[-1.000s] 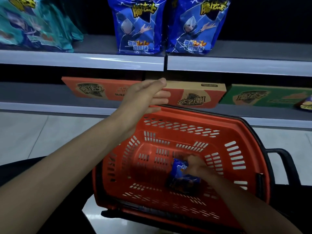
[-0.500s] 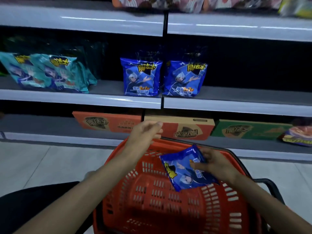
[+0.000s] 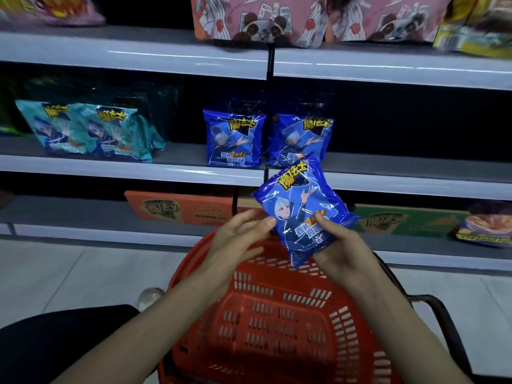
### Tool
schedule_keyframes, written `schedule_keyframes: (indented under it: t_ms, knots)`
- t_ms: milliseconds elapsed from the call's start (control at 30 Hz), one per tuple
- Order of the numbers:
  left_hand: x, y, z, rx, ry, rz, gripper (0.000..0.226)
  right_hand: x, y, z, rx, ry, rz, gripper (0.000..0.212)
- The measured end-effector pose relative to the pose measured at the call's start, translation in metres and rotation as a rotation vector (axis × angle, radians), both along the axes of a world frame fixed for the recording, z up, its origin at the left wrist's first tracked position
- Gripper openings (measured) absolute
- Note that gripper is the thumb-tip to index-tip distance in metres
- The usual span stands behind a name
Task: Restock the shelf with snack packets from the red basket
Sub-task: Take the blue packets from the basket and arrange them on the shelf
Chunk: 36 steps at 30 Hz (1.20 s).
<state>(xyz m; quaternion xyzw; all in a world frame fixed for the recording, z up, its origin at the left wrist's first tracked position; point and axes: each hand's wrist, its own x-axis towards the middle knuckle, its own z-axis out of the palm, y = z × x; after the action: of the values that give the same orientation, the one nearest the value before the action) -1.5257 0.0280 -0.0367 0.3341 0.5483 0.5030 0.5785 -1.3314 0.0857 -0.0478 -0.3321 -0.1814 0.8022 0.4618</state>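
Observation:
A blue snack packet (image 3: 297,200) is held upright above the far rim of the red basket (image 3: 277,322). My right hand (image 3: 339,253) grips its lower right corner, thumb on the front. My left hand (image 3: 239,239) is beside it with straight fingers, the thumb tip touching the packet's left edge. The basket's bottom shows no packets. Two matching blue packets (image 3: 234,137) stand on the middle shelf (image 3: 415,187), just behind the held one.
Teal packets (image 3: 86,131) lie on the middle shelf's left part. Orange (image 3: 180,207) and green (image 3: 401,220) boxes sit on the lowest shelf. Pink panda bags (image 3: 277,20) fill the top shelf. The basket's black handle (image 3: 440,322) sticks out to the right. My dark-clothed knee is at lower left.
My right hand has lifted the blue packet out of the basket and turned it upright. My left hand came down from the basket's far rim to the packet. The view tilted up.

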Motion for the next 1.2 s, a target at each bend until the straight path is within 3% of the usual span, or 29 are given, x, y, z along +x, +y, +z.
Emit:
schedule_keyframes:
  t_ms: [167,333,467,700,800,1000,1200]
  knots:
    - [0.009,0.003,-0.007,0.090,-0.010,0.003,0.037,-0.022,-0.015,-0.008,-0.008,0.057,-0.021,0.039]
    - [-0.002,0.007,-0.010,0.087,0.042,0.115,0.034,-0.024,-0.023,-0.011,0.036,-0.021,0.032,0.046]
    - [-0.017,0.007,-0.004,0.081,0.094,0.122,0.033,-0.019,-0.016,-0.014,0.103,-0.176,0.070,0.044]
    - [-0.057,0.030,0.002,0.095,0.193,0.129,0.039,-0.041,0.010,0.002,0.407,-0.652,0.136,0.048]
    - [-0.071,0.048,0.003,0.135,0.276,0.132,0.035,-0.061,0.032,0.004,0.543,-0.793,0.122,0.037]
    - [-0.097,0.097,0.004,0.276,0.440,0.109,0.032,-0.104,0.096,0.002,0.754,-1.064,0.111,0.045]
    - [-0.119,0.153,0.006,0.348,0.560,0.161,0.044,-0.136,0.154,0.011,0.781,-1.169,0.025,0.035]
